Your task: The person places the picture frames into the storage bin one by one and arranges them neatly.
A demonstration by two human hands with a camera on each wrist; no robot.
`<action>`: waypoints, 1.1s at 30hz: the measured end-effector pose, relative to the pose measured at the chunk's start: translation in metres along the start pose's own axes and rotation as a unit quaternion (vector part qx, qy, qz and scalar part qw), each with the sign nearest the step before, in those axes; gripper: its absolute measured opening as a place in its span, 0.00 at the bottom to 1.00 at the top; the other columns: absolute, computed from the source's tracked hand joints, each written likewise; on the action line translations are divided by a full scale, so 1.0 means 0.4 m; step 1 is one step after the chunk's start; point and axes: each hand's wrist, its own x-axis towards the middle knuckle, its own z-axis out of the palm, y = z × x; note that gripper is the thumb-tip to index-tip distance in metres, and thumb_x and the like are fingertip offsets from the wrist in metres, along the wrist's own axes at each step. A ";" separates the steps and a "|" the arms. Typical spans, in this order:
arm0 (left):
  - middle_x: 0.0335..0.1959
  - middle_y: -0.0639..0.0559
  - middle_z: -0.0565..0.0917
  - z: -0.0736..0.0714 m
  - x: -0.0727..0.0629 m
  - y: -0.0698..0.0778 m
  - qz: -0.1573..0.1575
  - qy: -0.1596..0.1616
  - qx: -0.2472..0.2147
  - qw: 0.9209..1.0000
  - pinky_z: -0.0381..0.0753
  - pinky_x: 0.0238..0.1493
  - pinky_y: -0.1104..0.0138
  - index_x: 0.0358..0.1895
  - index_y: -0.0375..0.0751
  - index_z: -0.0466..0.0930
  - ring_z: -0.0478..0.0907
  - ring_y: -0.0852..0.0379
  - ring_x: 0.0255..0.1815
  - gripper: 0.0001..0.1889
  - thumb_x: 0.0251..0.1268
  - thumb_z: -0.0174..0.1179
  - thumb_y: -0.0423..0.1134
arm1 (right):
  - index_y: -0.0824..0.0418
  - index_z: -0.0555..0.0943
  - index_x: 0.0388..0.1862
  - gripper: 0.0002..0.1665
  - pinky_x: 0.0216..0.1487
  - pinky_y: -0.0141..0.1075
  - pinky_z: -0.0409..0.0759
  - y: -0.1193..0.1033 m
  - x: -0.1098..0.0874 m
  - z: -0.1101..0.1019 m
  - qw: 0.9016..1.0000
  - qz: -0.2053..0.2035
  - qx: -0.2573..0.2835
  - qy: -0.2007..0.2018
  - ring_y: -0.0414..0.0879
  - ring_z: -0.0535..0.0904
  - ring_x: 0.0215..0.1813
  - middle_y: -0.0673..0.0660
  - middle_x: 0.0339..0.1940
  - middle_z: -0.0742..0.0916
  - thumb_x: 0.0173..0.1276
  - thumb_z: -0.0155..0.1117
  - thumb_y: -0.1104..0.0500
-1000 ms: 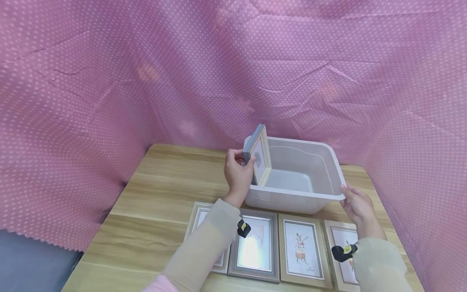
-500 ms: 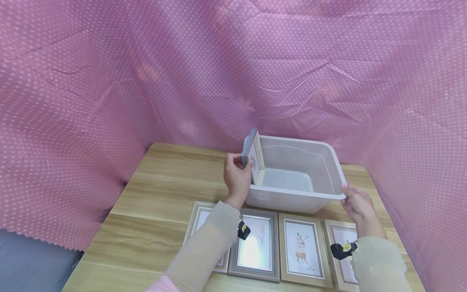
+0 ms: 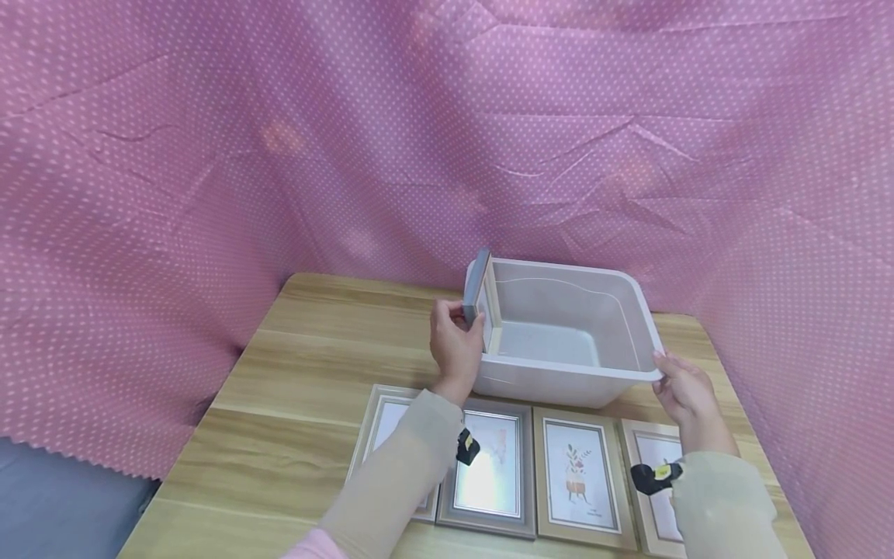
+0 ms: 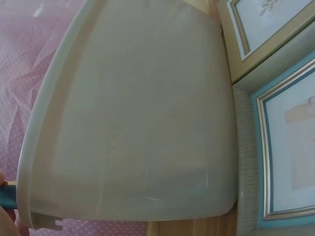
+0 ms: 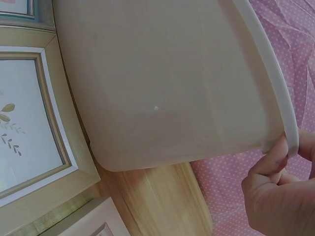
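Observation:
My left hand (image 3: 456, 349) pinches the near edge of a picture frame (image 3: 477, 281) with blue-grey sides and a cream inner border. This frame stands on edge along the left end of a white plastic tub (image 3: 545, 384), its top sticking up past the rim. Only its blue-grey corner (image 4: 8, 196) shows in the left wrist view, at the lower left. At the tub's front right corner, my right hand (image 3: 687, 392) grips the rim between thumb and fingers. The right wrist view has that same hand (image 5: 275, 196) at the tub's rim (image 5: 278, 78).
Several picture frames lie flat in a row before the tub, among them a grey one (image 3: 527, 473) and a gold one (image 3: 627, 497) with a plant print. My forearms reach over the outer frames. Pink dotted cloth (image 3: 391, 155) hangs behind the wooden table (image 3: 279, 404).
My left hand has lowered the picture frame further into the tub and shifted it left, towards the tub's left end. My right hand stays at the rim.

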 end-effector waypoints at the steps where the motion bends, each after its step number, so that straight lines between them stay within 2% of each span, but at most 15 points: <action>1: 0.38 0.49 0.76 0.001 -0.002 -0.002 0.001 -0.001 0.000 1.000 0.78 0.38 0.64 0.42 0.40 0.72 0.76 0.55 0.36 0.19 0.49 0.71 0.32 | 0.57 0.84 0.33 0.06 0.29 0.24 0.72 0.000 0.001 0.000 1.000 -0.001 -0.001 0.002 0.36 0.76 0.35 0.47 0.36 0.84 0.67 0.61 0.62; 6: 0.38 0.50 0.75 0.006 -0.013 -0.015 0.006 -0.005 -0.006 1.000 0.77 0.39 0.65 0.42 0.39 0.71 0.75 0.55 0.37 0.18 0.51 0.70 0.32 | 0.58 0.84 0.33 0.05 0.29 0.24 0.73 0.001 0.004 0.001 1.000 -0.001 0.003 0.004 0.36 0.77 0.34 0.48 0.36 0.84 0.67 0.61 0.62; 11: 0.35 0.50 0.75 0.013 -0.026 -0.028 0.002 0.013 -0.001 1.000 0.74 0.37 0.62 0.40 0.39 0.71 0.74 0.53 0.35 0.18 0.49 0.71 0.31 | 0.58 0.84 0.33 0.06 0.30 0.24 0.74 0.004 0.004 0.001 1.000 -0.003 0.015 -0.002 0.37 0.78 0.36 0.48 0.35 0.84 0.68 0.60 0.63; 18: 0.34 0.48 0.75 0.018 -0.036 -0.035 0.007 0.027 -0.016 0.999 0.74 0.38 0.62 0.39 0.36 0.70 0.74 0.52 0.35 0.17 0.49 0.70 0.31 | 0.58 0.84 0.33 0.05 0.31 0.24 0.74 0.009 0.000 0.001 1.000 -0.007 0.020 0.000 0.36 0.78 0.37 0.48 0.36 0.84 0.67 0.61 0.63; 24: 0.35 0.46 0.75 0.005 -0.049 -0.030 0.016 0.033 -0.010 0.999 0.73 0.42 0.59 0.38 0.36 0.71 0.74 0.50 0.38 0.17 0.50 0.70 0.33 | 0.58 0.83 0.33 0.05 0.30 0.24 0.74 0.013 -0.012 0.001 1.000 -0.007 0.017 0.007 0.36 0.77 0.35 0.48 0.35 0.83 0.67 0.61 0.63; 33: 0.34 0.47 0.76 -0.013 -0.069 -0.031 0.008 0.025 0.011 1.000 0.69 0.45 0.58 0.38 0.37 0.72 0.72 0.49 0.40 0.16 0.50 0.70 0.35 | 0.57 0.84 0.32 0.05 0.30 0.24 0.73 0.014 -0.031 0.005 1.000 -0.001 0.005 0.020 0.36 0.76 0.35 0.47 0.34 0.84 0.67 0.62 0.61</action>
